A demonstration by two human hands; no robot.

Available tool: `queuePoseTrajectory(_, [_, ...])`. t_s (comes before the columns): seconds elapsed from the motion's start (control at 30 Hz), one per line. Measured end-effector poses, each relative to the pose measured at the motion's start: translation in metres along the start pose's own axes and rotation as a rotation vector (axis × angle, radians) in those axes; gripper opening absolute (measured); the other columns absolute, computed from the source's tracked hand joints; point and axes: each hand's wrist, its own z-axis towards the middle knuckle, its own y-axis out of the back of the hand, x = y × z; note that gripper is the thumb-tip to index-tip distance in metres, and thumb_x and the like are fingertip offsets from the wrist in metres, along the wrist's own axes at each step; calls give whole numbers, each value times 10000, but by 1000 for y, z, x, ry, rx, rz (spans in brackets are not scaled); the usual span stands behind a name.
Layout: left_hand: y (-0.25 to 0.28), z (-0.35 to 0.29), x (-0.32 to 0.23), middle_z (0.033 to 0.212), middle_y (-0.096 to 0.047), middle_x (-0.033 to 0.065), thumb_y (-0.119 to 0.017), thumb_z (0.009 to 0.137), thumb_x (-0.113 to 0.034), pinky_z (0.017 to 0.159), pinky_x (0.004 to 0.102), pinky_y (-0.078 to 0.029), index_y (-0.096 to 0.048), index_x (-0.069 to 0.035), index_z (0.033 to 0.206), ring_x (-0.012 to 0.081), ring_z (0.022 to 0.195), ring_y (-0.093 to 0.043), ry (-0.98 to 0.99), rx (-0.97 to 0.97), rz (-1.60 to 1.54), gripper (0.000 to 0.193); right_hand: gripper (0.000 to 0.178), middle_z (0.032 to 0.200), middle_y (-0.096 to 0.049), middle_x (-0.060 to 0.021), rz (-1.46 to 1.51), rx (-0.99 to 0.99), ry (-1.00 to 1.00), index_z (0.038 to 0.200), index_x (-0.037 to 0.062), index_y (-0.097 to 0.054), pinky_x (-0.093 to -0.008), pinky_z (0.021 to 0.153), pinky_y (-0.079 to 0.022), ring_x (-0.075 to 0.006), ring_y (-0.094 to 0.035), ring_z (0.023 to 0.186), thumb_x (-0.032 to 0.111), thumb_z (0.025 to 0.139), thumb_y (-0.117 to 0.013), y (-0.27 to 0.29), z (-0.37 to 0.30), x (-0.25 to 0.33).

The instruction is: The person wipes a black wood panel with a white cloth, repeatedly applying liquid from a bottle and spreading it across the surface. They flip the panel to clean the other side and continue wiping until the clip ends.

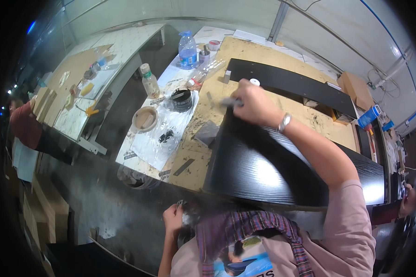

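The right hand [256, 105] pinches a blurred grey tool [228, 102] at the far left corner of a glossy black panel [245, 159]; contact is unclear. The left hand [173, 218] hangs low, clear of the worktop [286, 55], fingers curled around a small crumpled thing [182, 203], too blurred to name. The panel lies flat along the near edge, probably for easy reach. To its left, a black tub [181, 101] and a round dish [144, 119] sit on a plastic sheet [157, 154], likely there to catch the dark smears. A grey block [207, 133] rests beside the panel. The worktop is tan and speckled. Beyond, a second black panel [286, 83], bottles [187, 54] and pale walls [226, 10]; far left, another person [25, 124] beside a cluttered table [125, 44].
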Motion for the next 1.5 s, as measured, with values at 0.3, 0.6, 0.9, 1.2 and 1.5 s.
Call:
queuePoseTrajectory(0.3, [-1,6,27,648,-590,160,-644,940,-238,601,356,-453,-688,34,893,166,607,-528,27,37,7,280,201,980,-630,-226,-42,-65,-217,919,-50,-711,-448,837,-531,-401,-638,902,107,800,-670,-10,-17,6])
queuePoseTrajectory(0.6, [-8,40,26,647,-599,101,-650,961,-221,601,321,-447,-691,36,906,82,658,-496,45,162,-66,267,211,947,-628,-296,19,-210,-333,814,-92,-664,-473,822,-543,-450,-640,863,114,770,-675,-22,-27,15])
queuePoseTrajectory(0.9, [33,66,-20,665,-539,-26,-622,981,-127,574,292,-387,-628,54,834,71,664,-432,-187,195,20,233,210,889,-640,-220,-258,-255,-798,881,-83,-714,-416,756,-530,-342,-645,813,91,764,-713,66,-160,-37])
queuePoseTrajectory(1.2, [86,105,-121,850,-641,42,-625,929,-79,711,284,-442,-665,42,922,121,777,-546,-386,36,-60,128,198,894,-646,-285,-110,-393,-682,772,-70,-674,-489,831,-542,-434,-656,828,126,797,-667,33,-130,-17])
queuePoseTrajectory(1.5, [158,73,-251,937,-720,221,-606,933,-107,808,401,-530,-708,114,1051,319,864,-652,-571,-520,251,270,232,908,-677,-267,-364,-444,-1057,835,-62,-721,-458,836,-543,-403,-677,867,169,817,-699,162,-343,-147])
